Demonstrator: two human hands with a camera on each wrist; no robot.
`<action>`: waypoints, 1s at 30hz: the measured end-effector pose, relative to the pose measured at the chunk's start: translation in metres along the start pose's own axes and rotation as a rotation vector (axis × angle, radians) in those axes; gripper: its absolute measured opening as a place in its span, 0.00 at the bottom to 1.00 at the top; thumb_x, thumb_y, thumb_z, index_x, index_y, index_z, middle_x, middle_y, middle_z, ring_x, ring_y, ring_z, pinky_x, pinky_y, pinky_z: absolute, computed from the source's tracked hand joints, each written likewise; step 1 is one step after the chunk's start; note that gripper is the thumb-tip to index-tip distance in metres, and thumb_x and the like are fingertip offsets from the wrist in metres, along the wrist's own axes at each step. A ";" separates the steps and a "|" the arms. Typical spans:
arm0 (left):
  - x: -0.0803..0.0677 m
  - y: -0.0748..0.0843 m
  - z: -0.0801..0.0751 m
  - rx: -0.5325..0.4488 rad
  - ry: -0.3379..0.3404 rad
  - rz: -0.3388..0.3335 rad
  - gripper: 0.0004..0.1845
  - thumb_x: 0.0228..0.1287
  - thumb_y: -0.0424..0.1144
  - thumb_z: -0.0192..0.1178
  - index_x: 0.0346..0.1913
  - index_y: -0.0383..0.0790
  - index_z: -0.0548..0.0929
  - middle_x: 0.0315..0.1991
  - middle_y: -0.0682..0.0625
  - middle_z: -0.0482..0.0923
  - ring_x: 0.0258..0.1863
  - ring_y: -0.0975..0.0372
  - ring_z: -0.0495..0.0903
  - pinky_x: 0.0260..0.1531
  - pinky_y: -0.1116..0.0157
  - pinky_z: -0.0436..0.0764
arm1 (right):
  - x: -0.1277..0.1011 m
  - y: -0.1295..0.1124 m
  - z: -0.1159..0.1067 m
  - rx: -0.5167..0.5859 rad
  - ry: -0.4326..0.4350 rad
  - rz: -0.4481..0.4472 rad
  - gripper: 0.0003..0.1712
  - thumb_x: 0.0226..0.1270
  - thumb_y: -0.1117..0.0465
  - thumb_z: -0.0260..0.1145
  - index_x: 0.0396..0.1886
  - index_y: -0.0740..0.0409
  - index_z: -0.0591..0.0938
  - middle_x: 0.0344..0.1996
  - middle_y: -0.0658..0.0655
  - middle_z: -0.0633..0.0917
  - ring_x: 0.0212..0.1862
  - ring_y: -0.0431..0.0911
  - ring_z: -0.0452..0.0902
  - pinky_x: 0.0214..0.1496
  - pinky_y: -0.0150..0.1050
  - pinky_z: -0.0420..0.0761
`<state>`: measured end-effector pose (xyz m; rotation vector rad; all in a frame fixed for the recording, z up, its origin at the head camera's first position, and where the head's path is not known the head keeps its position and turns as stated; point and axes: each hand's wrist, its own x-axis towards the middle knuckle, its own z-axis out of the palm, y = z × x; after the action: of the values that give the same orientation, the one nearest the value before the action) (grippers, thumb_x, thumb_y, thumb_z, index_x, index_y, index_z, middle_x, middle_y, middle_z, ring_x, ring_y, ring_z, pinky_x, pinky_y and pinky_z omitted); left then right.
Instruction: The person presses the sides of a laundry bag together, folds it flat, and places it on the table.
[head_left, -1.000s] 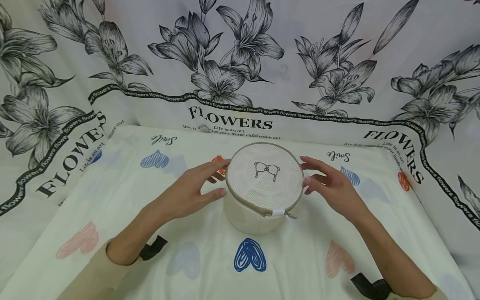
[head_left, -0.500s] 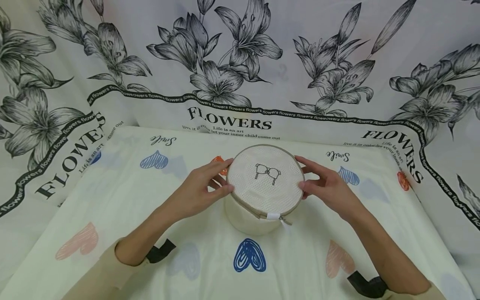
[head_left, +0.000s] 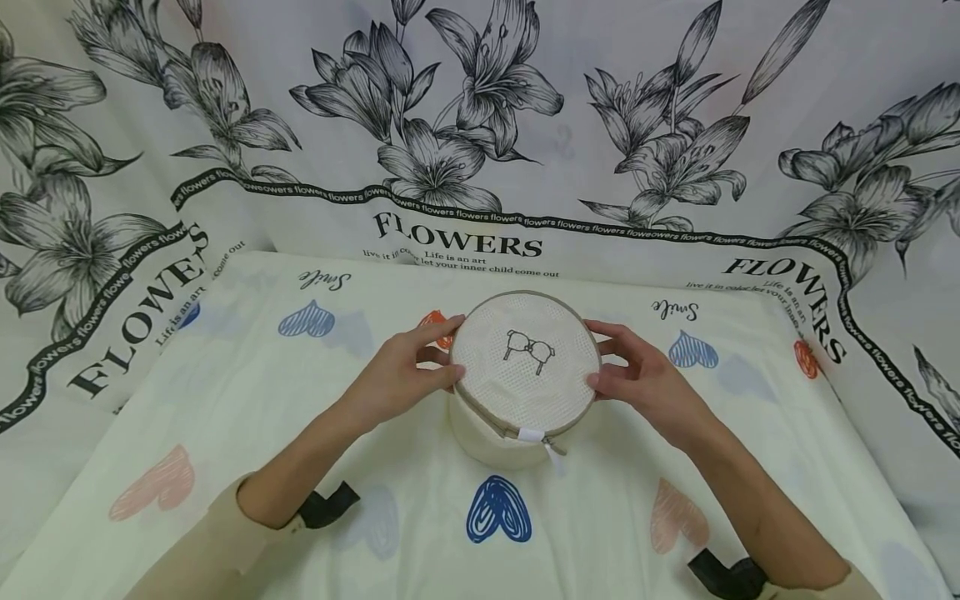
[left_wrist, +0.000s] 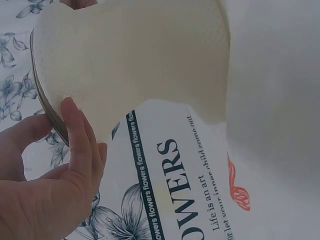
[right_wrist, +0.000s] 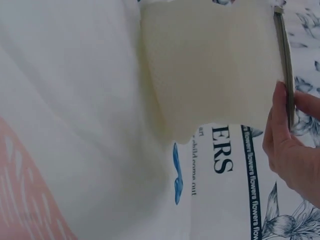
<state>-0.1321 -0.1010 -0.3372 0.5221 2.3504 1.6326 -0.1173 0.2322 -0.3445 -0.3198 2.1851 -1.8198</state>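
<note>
Left hand [head_left: 397, 372], right hand [head_left: 651, 385], both pinching zipped pouch [head_left: 517, 392] — backdrop [head_left: 577, 67] reading "FLOWERS", sheet [head_left: 585, 517] "Smile"

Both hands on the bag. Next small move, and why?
Probably shift the right hand to the zipper pull: nothing grips it at the near edge, and the left hand pinches the bag, so could steady it.

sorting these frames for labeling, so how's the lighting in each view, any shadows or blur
Head view: soft light, the line drawing on the zip pouch clear, only faint shadows on the heart-print cloth; left wrist view: dimmer, greyish, cloth at right nearly featureless, backdrop lettering legible; right wrist view: also dim, soft shadow on the cloth beside the pouch, small print slightly soft.
</note>
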 end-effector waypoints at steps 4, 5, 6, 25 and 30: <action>0.003 0.000 0.001 -0.097 0.007 -0.051 0.38 0.62 0.28 0.66 0.74 0.45 0.66 0.65 0.44 0.71 0.43 0.55 0.84 0.37 0.62 0.86 | 0.000 0.001 0.002 0.038 -0.005 0.019 0.43 0.65 0.69 0.68 0.77 0.48 0.62 0.56 0.65 0.72 0.45 0.49 0.85 0.47 0.44 0.85; 0.004 -0.001 0.002 -0.126 0.008 -0.056 0.37 0.62 0.27 0.65 0.74 0.45 0.66 0.66 0.44 0.70 0.44 0.54 0.84 0.37 0.60 0.86 | 0.000 0.002 0.003 0.046 -0.013 0.024 0.44 0.65 0.69 0.68 0.77 0.46 0.61 0.57 0.65 0.71 0.46 0.50 0.85 0.48 0.44 0.85; 0.004 -0.001 0.002 -0.153 0.009 -0.059 0.37 0.62 0.26 0.65 0.73 0.44 0.66 0.66 0.44 0.69 0.46 0.53 0.83 0.37 0.58 0.87 | 0.000 0.002 0.003 0.046 -0.019 0.032 0.46 0.65 0.69 0.68 0.78 0.43 0.60 0.57 0.65 0.71 0.47 0.50 0.85 0.48 0.45 0.85; 0.011 -0.011 0.004 -0.284 -0.040 -0.170 0.37 0.60 0.26 0.67 0.72 0.44 0.67 0.62 0.40 0.69 0.43 0.54 0.85 0.36 0.54 0.87 | 0.001 0.012 0.013 -0.054 0.004 0.099 0.51 0.59 0.65 0.75 0.78 0.43 0.59 0.55 0.64 0.70 0.50 0.52 0.83 0.47 0.43 0.85; 0.013 -0.016 0.006 -0.270 -0.018 -0.174 0.34 0.61 0.27 0.67 0.70 0.41 0.70 0.60 0.40 0.71 0.44 0.54 0.85 0.37 0.55 0.87 | 0.001 0.014 0.016 -0.133 0.003 0.099 0.54 0.59 0.64 0.75 0.80 0.39 0.55 0.55 0.63 0.70 0.47 0.51 0.83 0.45 0.42 0.86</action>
<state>-0.1439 -0.0957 -0.3536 0.2692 2.0517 1.8131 -0.1131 0.2198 -0.3607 -0.2326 2.2859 -1.6292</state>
